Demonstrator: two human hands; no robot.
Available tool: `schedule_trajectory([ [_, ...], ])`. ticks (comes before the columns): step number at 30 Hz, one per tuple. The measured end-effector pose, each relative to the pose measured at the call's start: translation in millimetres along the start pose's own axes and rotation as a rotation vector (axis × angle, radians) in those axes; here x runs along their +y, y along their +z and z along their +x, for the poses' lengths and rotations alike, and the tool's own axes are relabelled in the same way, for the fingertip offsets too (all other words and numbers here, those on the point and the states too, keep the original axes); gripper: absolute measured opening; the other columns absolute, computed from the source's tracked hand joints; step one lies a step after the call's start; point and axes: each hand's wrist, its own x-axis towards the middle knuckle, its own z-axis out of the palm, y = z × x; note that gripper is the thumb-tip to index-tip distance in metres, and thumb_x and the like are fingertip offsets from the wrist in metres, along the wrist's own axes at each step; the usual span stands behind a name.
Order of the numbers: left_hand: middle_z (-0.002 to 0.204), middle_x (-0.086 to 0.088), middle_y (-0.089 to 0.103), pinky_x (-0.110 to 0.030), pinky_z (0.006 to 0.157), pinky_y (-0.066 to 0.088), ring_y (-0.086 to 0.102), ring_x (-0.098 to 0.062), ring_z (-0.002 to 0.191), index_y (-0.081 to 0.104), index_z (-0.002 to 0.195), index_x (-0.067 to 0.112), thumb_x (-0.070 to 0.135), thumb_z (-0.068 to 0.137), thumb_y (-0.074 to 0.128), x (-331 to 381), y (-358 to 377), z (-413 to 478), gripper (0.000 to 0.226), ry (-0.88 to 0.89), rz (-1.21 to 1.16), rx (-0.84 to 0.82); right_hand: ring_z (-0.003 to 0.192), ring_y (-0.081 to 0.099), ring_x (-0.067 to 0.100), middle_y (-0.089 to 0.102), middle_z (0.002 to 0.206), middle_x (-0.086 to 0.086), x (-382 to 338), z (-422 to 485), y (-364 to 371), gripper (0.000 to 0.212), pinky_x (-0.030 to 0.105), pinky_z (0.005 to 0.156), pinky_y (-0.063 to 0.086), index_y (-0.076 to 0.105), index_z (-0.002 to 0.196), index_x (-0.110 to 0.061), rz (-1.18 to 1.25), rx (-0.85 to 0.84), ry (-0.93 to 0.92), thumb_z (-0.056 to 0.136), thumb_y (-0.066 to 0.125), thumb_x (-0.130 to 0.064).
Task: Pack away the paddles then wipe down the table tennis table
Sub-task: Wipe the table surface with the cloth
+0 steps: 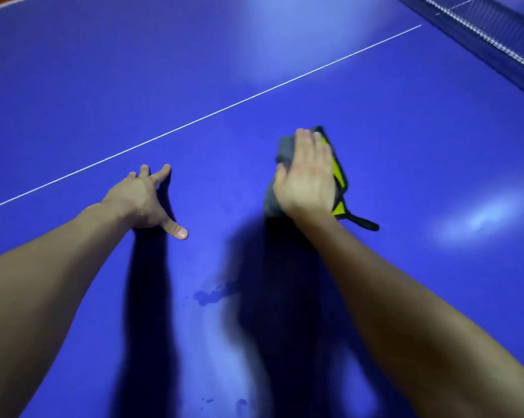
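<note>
Wipe phase. No paddles in view, so I'd guess that step is done.

Right hand (307, 173) is the working grip: palm down, fingers straight and together, pressing flat on the cloth (284, 149). It isn't pinching, just pushing down. The cloth is grey with a yellow panel and is folded under the palm. A black strap (363, 222) trails out by the wrist.

Left hand (143, 200) has its fingers spread and holds nothing. It looks braced on the counter (405, 176), though the blur makes contact hard to confirm.

Key relation:
- The cloth sits mid-counter, on the near side of the white line (212, 114) and well short of the net (480, 34) at the far right.
- Its long axis runs roughly in line with the right forearm, pointing away from the person.
- The wet spots (209, 297) lie behind the cloth, toward the near edge, between the two arms and closer to the right arm.

Judgement:
- The next stroke is a pull back along the cloth's own axis, angled slightly left to cross the spots.
- The right hand is the obvious one for it, since it's already loaded on the cloth.
- The left hand only needs to stay out of the path.
- The risk is the strap dragging or the cloth bunching on the pull.
</note>
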Motion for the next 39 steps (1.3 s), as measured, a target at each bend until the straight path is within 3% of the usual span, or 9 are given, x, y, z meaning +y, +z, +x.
schedule_trajectory([
  [5,0.176,-0.002,0.009,-0.055,0.118,0.040,0.021,-0.035,0.159,-0.005,0.169,0.044,0.077,0.028,0.095,1,1,-2,0.176,-0.022,0.029,0.027,0.154,0.045,0.034,0.055,0.162,0.010,-55,0,18,0.072,0.050,0.132,0.028,0.053,0.158,-0.010,0.227,-0.352,-0.713,0.089,0.052,-0.032],
  [10,0.179,0.001,0.001,-0.054,0.119,0.039,0.013,-0.031,0.163,-0.008,0.168,0.047,0.076,0.031,0.096,0,-2,-1,0.174,-0.006,0.038,0.023,0.159,0.036,0.037,0.049,0.165,0.014,10,111,33,0.071,0.052,0.133,0.022,0.045,0.161,-0.011,-0.083,-0.099,0.073,0.094,0.055,-0.033],
  [12,0.179,0.001,0.001,-0.054,0.118,0.040,0.013,-0.029,0.164,-0.008,0.167,0.048,0.079,0.028,0.095,-1,-1,0,0.175,-0.006,0.056,0.025,0.165,0.026,0.034,0.041,0.172,0.013,-23,105,44,0.078,0.050,0.137,0.011,0.038,0.166,-0.005,-0.122,-0.089,0.153,0.097,0.055,-0.037],
  [17,0.180,0.000,-0.001,-0.054,0.123,0.035,0.012,-0.028,0.165,-0.006,0.167,0.049,0.083,0.024,0.092,-2,-4,-3,0.177,-0.015,0.041,0.013,0.161,0.036,0.030,0.051,0.166,0.008,-120,31,54,0.073,0.045,0.134,0.020,0.048,0.162,-0.009,0.141,-0.375,-0.638,0.096,0.058,-0.036],
  [19,0.180,0.001,-0.002,-0.054,0.125,0.032,0.011,-0.028,0.165,-0.006,0.167,0.050,0.084,0.024,0.091,0,-4,-5,0.176,-0.023,0.037,0.003,0.161,0.035,0.028,0.052,0.166,0.006,-110,43,48,0.070,0.047,0.134,0.018,0.048,0.162,-0.011,0.180,-0.427,-0.702,0.095,0.058,-0.032],
  [26,0.179,0.003,0.004,-0.047,0.120,0.037,0.029,-0.031,0.159,-0.005,0.167,0.051,0.083,0.031,0.091,6,-6,-9,0.169,-0.043,0.107,0.025,0.167,0.020,0.033,0.036,0.174,0.013,-45,128,60,0.072,0.052,0.136,0.008,0.033,0.168,-0.007,-0.150,-0.149,0.075,0.103,0.047,-0.035],
  [32,0.179,0.005,0.006,-0.048,0.119,0.040,0.035,-0.033,0.156,0.002,0.167,0.051,0.084,0.027,0.091,4,-2,-9,0.169,-0.061,0.088,0.052,0.160,0.033,0.029,0.048,0.168,0.004,-127,48,63,0.064,0.044,0.132,0.020,0.045,0.163,-0.015,0.129,-0.477,-0.766,0.102,0.048,-0.035],
  [35,0.179,0.007,0.005,-0.048,0.120,0.037,0.032,-0.031,0.157,-0.001,0.166,0.055,0.083,0.029,0.092,2,-1,-6,0.168,-0.045,0.079,0.054,0.153,0.042,0.035,0.058,0.155,0.010,-70,107,66,0.059,0.049,0.125,0.028,0.055,0.151,-0.012,0.097,-0.275,-0.457,0.094,0.048,-0.028],
  [39,0.179,0.006,0.003,-0.048,0.120,0.038,0.030,-0.031,0.158,-0.004,0.166,0.054,0.083,0.031,0.091,-1,0,-2,0.167,-0.042,0.106,0.052,0.165,0.024,0.037,0.045,0.167,0.014,-16,148,63,0.067,0.052,0.135,0.013,0.039,0.163,-0.007,-0.137,-0.083,0.140,0.101,0.045,-0.030],
])
